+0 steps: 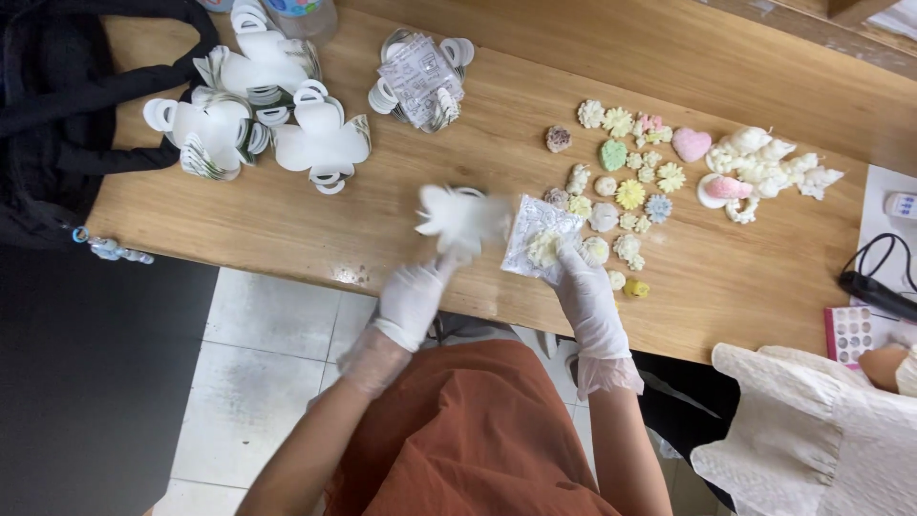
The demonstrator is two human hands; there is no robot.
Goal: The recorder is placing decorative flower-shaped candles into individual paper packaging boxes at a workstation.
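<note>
Both my hands wear thin clear gloves. My left hand (413, 298) lifts a white die-cut card (460, 218) with rounded tabs; the card is blurred. My right hand (585, 287) grips a small clear plastic bag (537, 234) with a pale yellow flower-shaped piece inside. The bag and the card sit close together over the wooden table (287, 225), near its front edge.
Several small pastel flower and heart pieces (626, 186) lie right of the bag. White fluffy shapes (769, 167) lie farther right. Stacks of white die-cut cards (248, 119) and packed bags (420, 76) sit at the back left. Another person's white sleeve (812, 430) is at lower right.
</note>
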